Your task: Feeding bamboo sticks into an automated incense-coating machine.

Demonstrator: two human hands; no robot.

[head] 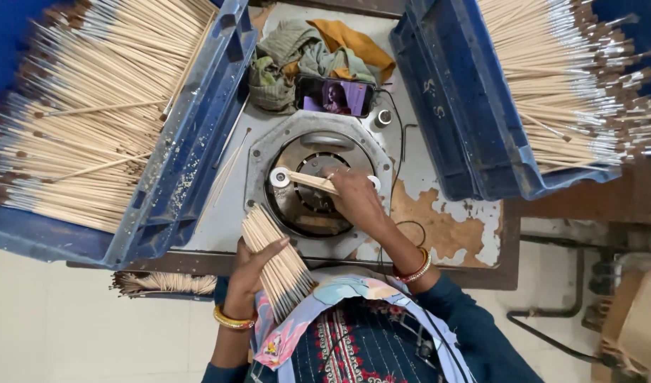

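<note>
Head view, looking straight down on a worn work table (439, 227) with peeling pale paint. At centre sits a round grey metal machine plate (315, 186) with a dark circular recess and a small white roller (279, 177) at its left edge.

The left hand (251, 266) is curled around a thick bundle of thin pale wooden brush handles (277, 261), fingers wrapped over the top of the bundle, which slants from the machine plate down toward the person's lap. A gold bangle (232, 319) circles that wrist.

The right hand (355, 200) rests over the machine plate, its fingers closed on a single pale wooden stick (312, 182) whose far end lies just beside the white roller. Red and gold bangles (414, 268) sit on that wrist.

To the left, a blue plastic crate (191, 156) holds a dense layer of pale wooden brushes with dark tips (91, 106). To the right, a second blue plastic crate (453, 106) holds brushes with metal ferrules (573, 78).

Behind the machine plate lie crumpled green and orange cloths (318, 50) and a phone with a lit screen (336, 96). A further small bundle of sticks (166, 284) lies below the table's left front edge.
</note>
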